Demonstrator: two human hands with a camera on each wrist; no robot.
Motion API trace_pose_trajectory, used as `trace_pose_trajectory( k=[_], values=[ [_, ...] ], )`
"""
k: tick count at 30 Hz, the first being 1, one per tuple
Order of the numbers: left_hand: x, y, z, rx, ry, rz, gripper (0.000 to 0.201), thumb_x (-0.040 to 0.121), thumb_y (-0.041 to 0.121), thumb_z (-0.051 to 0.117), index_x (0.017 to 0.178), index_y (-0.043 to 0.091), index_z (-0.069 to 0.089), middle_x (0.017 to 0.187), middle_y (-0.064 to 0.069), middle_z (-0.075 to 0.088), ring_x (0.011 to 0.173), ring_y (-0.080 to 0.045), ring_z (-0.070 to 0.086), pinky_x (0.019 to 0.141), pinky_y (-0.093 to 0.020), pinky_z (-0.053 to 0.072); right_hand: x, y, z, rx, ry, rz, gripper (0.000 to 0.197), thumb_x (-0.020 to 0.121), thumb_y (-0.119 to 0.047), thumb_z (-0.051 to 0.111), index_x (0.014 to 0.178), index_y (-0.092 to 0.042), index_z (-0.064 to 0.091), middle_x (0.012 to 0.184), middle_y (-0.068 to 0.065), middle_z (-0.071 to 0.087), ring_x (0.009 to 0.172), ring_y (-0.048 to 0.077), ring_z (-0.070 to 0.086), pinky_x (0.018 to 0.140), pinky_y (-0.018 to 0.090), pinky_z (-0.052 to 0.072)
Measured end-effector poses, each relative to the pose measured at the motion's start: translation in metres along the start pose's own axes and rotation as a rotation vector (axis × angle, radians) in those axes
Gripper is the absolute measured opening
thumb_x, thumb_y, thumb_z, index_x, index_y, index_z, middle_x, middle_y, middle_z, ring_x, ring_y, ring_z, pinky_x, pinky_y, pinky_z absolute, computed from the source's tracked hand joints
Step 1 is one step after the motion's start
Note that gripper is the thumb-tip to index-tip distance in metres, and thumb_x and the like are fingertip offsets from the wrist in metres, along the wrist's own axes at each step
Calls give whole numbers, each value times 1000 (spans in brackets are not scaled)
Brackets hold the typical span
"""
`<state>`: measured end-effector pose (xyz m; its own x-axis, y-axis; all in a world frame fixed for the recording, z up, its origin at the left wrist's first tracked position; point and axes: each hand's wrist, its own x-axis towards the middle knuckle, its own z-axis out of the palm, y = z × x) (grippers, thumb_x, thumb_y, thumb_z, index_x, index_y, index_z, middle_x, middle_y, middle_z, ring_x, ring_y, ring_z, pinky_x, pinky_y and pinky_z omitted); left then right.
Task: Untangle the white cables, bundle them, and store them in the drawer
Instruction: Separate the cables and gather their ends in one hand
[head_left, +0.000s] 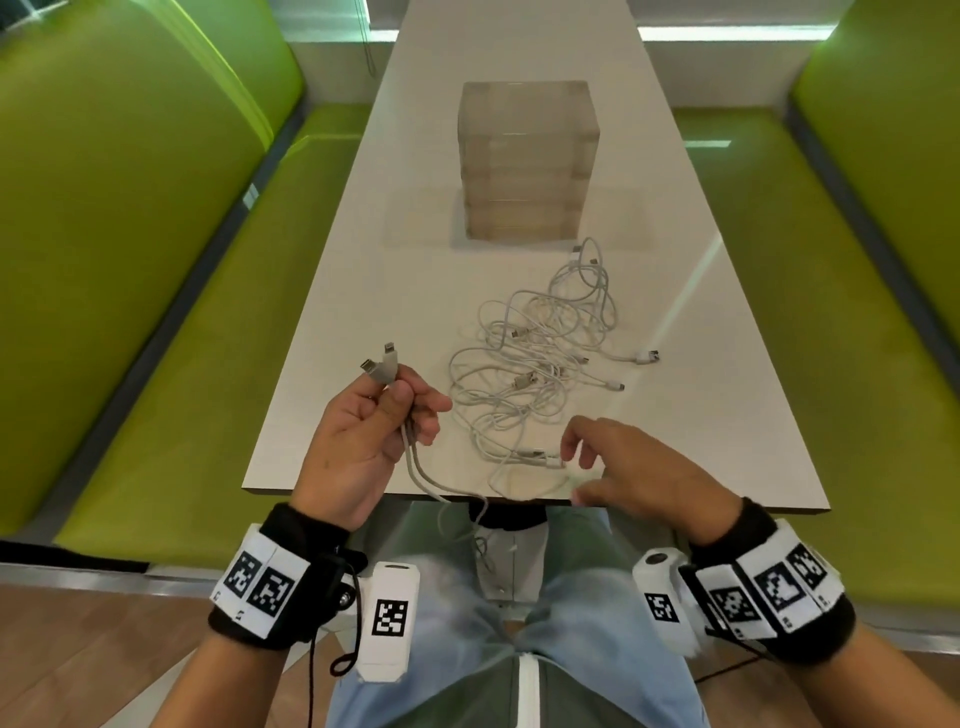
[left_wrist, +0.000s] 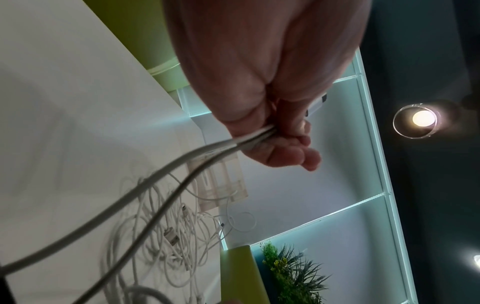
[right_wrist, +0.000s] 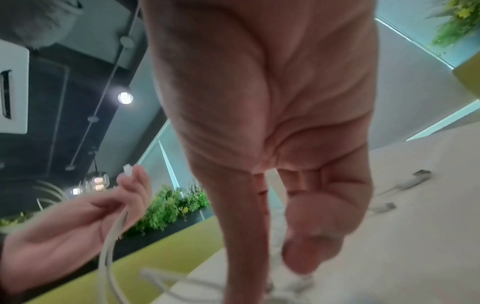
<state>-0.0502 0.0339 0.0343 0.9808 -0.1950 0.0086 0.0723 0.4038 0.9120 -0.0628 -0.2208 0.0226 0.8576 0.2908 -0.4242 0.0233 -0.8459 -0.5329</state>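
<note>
Left hand: your left hand (head_left: 363, 436) is pinching two cable ends (head_left: 382, 364) between thumb and fingers, plugs sticking up past the fingertips, both leads trailing down over the table's near edge toward your lap.
Right hand: your right hand (head_left: 631, 470) is hovering over the near edge with fingers loosely curled around a strand by a plug; whether it is actually gripping that strand, I cannot tell.
White cables: the tangle (head_left: 540, 353) is lying on the table between your hands and the drawer unit, several plugs poking out on its right side.
Drawer unit: the clear stack of drawers (head_left: 527, 161) is standing beyond the tangle, all drawers looking closed.
Step in hand: you are likely pairing ends before coiling. Keep the left pinch firm and feed slack with the right, lifting loops free, not pulling them tight.
Risk: the leads hanging off the edge may drag or snag.
Surface: the long pale table (head_left: 363, 270) is looking smooth, so cables should slide easily.
Room: green padded benches (head_left: 156, 260) are flanking the table on both sides.
</note>
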Motion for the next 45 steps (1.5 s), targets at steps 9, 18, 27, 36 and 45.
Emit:
trace_pose_trajectory(
  k=[9,18,27,36,45],
  values=[
    [5,-12,9,75,177,-89,23,83,23,54,89,7,69,87,-12,75,82,-25,72,76,-34,58,7,10,9,137,232,-71,26,91,-10,52,109,-16,69,98,0,68,76,6,59,74,15,44],
    [11,-28,35,56,181,-184,29,85,21,54,100,0,66,90,-13,74,80,-19,71,74,-28,57,-1,-66,-2,821,404,-329,25,84,-7,66,95,-18,47,76,0,63,68,20,65,67,33,57],
    [3,-31,36,-1,155,-219,36,85,25,55,111,3,66,107,-16,71,95,-29,66,88,-35,54,19,-71,5,1056,417,-205,26,76,2,72,76,-8,48,73,-1,73,53,17,59,52,24,49],
    [10,-17,27,-139,244,-93,25,88,22,50,99,3,62,113,-18,69,112,-29,63,96,-41,50,28,-53,10,762,127,-314,10,89,-12,60,84,-6,65,64,-1,64,66,15,54,70,34,45],
    [7,-19,38,-158,223,-53,19,89,23,47,90,8,58,82,-9,73,99,-27,69,86,-35,54,34,-57,12,545,34,-331,20,89,-29,59,71,-22,63,66,-5,61,66,14,55,69,28,43]
  ],
)
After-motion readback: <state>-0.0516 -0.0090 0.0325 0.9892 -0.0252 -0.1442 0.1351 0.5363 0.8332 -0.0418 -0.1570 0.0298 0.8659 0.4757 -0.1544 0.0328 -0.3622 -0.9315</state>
